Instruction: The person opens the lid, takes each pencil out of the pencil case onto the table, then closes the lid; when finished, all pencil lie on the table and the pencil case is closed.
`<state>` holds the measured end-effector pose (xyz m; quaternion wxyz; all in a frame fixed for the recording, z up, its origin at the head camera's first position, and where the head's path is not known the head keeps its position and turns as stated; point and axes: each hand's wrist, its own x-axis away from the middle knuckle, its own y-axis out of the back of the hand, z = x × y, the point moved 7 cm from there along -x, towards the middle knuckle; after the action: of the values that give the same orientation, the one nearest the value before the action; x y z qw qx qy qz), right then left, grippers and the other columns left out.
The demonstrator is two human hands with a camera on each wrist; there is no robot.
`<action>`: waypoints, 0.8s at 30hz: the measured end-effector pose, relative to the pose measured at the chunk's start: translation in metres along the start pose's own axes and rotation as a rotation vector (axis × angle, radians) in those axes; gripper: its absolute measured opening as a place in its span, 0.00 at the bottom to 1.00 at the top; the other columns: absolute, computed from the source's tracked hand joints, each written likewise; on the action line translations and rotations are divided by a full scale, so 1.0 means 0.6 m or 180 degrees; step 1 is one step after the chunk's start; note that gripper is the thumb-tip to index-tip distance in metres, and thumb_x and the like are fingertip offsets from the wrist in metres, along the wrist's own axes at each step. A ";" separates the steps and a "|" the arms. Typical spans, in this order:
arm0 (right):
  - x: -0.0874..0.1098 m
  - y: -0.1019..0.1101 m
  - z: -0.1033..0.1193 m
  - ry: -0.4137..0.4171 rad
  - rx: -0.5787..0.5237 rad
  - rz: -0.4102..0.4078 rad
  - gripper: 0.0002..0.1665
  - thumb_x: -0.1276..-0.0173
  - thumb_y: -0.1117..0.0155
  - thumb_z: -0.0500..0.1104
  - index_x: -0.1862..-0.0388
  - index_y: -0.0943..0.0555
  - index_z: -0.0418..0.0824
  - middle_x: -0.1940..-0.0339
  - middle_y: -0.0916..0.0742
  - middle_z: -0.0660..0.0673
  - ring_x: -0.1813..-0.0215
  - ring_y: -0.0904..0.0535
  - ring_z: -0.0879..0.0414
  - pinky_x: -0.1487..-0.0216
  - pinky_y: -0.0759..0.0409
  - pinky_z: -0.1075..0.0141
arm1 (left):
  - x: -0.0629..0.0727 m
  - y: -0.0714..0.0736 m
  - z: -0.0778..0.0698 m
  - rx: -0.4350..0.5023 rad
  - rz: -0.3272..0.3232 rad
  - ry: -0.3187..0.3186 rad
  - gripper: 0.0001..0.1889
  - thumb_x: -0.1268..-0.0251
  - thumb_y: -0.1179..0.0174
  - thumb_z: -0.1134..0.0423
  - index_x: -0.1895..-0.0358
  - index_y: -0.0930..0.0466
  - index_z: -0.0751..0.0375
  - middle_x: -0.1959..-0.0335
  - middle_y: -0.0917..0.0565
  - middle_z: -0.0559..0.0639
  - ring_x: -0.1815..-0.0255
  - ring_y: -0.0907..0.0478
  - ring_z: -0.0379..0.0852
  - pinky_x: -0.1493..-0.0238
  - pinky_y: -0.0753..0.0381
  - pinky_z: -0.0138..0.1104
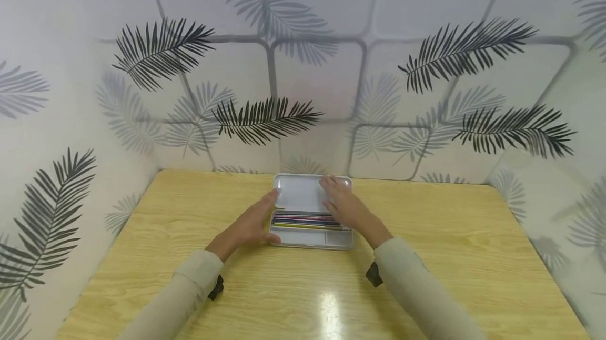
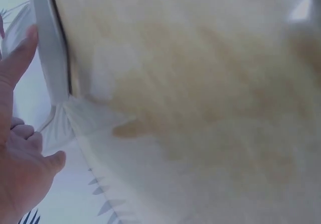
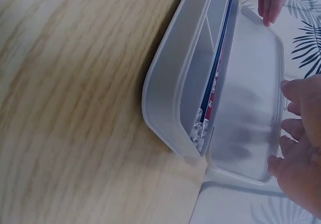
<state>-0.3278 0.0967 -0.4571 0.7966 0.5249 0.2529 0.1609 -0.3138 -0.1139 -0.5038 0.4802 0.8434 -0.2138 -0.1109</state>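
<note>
A white pencil case (image 1: 299, 237) lies unfolded on the table, its lid (image 1: 300, 192) tipped back toward the wall. Several pencils (image 1: 303, 221) lie lengthwise in the tray's rear section, with metal ferrules showing at their right end in the right wrist view. At the case's left side is my left hand (image 1: 248, 227), thumb by the tray's front corner and fingers at the lid's left edge. My right hand (image 1: 349, 208) reaches across the right part of the lid, its spread fingertips (image 3: 286, 86) at the lid's rim in the right wrist view.
The wood-grain table (image 1: 426, 245) meets a wall (image 1: 322, 82) patterned with dark leaves just behind the case. A small divider (image 1: 325, 238) splits the tray's front section. A dark wrist device (image 1: 374, 275) sits under the right cuff.
</note>
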 end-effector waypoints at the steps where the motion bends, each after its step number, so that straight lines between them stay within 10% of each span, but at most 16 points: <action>1: 0.002 0.000 -0.003 -0.0022 -0.0079 -0.0031 0.31 0.30 0.44 0.41 0.31 0.35 0.30 0.30 0.32 0.32 0.27 0.39 0.37 0.26 0.42 0.48 | -0.001 -0.001 0.001 0.0019 0.0057 0.0028 0.67 0.63 0.23 0.50 0.23 0.65 0.56 0.22 0.55 0.55 0.22 0.54 0.56 0.23 0.51 0.47; 9: 0.028 0.008 -0.037 -0.0658 -0.1009 -0.0256 0.14 0.33 0.40 0.38 0.53 0.18 0.32 0.54 0.13 0.37 0.53 0.16 0.45 0.50 0.17 0.55 | -0.007 -0.003 0.001 0.0019 0.0241 0.0048 0.67 0.62 0.24 0.49 0.23 0.67 0.57 0.21 0.61 0.53 0.21 0.57 0.53 0.23 0.53 0.45; 16: 0.051 -0.013 -0.052 -0.1110 -0.1007 0.0257 0.05 0.38 0.34 0.38 0.65 0.14 0.38 0.64 0.11 0.44 0.58 0.17 0.52 0.51 0.18 0.58 | -0.008 -0.001 0.001 0.0035 0.0244 0.0004 0.69 0.62 0.24 0.49 0.24 0.69 0.57 0.21 0.63 0.52 0.21 0.58 0.54 0.23 0.53 0.45; 24: 0.063 -0.021 -0.057 -0.1200 -0.1129 0.0262 0.06 0.43 0.31 0.34 0.66 0.14 0.36 0.65 0.11 0.42 0.61 0.16 0.52 0.54 0.17 0.59 | -0.005 0.000 -0.001 0.0016 0.0145 -0.0020 0.68 0.63 0.24 0.49 0.23 0.68 0.56 0.22 0.61 0.52 0.22 0.56 0.55 0.23 0.51 0.46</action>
<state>-0.3165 0.1368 -0.4886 0.9021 0.4076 0.0463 0.1343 -0.3159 -0.1120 -0.5036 0.4798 0.8392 -0.2348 -0.1021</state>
